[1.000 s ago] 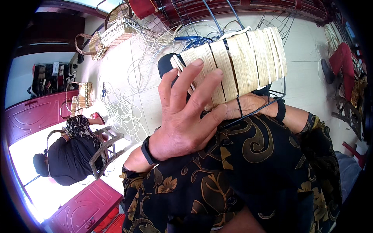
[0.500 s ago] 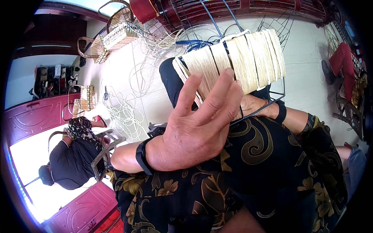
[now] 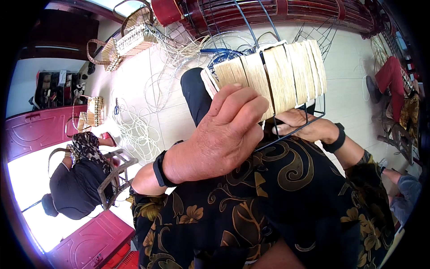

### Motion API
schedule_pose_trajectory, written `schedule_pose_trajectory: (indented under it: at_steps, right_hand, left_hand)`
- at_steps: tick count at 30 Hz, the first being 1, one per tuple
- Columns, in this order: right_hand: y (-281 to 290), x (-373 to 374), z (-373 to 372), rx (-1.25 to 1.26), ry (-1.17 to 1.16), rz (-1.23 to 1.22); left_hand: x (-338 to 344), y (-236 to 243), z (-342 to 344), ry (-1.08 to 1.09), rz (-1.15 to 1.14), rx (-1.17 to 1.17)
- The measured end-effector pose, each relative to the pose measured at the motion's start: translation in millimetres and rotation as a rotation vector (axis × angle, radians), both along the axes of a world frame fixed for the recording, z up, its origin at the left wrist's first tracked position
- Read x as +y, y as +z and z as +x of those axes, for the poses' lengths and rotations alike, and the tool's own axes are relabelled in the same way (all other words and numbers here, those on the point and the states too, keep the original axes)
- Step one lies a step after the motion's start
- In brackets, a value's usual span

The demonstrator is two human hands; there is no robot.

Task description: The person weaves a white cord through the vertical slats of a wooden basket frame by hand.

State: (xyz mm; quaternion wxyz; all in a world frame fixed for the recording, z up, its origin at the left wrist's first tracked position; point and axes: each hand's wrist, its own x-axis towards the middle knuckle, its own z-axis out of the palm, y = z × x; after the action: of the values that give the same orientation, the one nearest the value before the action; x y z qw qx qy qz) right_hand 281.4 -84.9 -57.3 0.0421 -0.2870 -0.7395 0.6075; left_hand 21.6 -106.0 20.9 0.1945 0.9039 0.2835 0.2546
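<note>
A dark wire basket frame [image 3: 316,117] is across my lap, one side wrapped with bands of flat cream cord [image 3: 280,76]. Over the left near edge of the wrapping is my left hand [image 3: 219,134], fingers curled closed; whatever they hold is hidden beneath them. My right hand [image 3: 309,127] reaches in among the wires at the near side. Its thumb and fingers come together under the lower edge of the wrapping, and what they pinch does not show. A black band circles each wrist.
Pale cord coils [image 3: 136,132] and a blue bundle [image 3: 224,56] lie on the tiled floor. Finished-looking handled baskets [image 3: 134,40] stand at the far left. A seated person [image 3: 80,184] is at left, another's red-clad leg [image 3: 389,76] at right. A dark red wooden bench [image 3: 268,13] stands beyond.
My left hand's fingers have curled in from a spread position over the wrapping. My right hand has shifted slightly right and shows more. The frame has tipped and moved down a little.
</note>
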Motion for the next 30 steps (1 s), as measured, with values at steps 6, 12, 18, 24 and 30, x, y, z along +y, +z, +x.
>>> schedule_pose_trajectory:
  at_steps: [6,12,18,24,30]
  right_hand:
    - [6,-13,33,0.163,0.053,0.011]
    - [43,-7,72,0.132,0.120,-0.020]
    - [92,-12,11,0.031,-0.202,0.641]
    - [86,-8,-11,0.340,0.010,0.472]
    - [137,-3,78,0.498,0.145,0.264]
  left_hand:
    - [9,-1,-7,-0.063,-0.004,-0.007]
    - [12,-3,-9,-0.161,0.052,-0.143]
    - [9,-5,-8,-0.137,0.031,-0.162]
    - [13,-9,-8,-0.121,0.086,-0.188]
    - [13,-11,6,-0.163,0.111,-0.222]
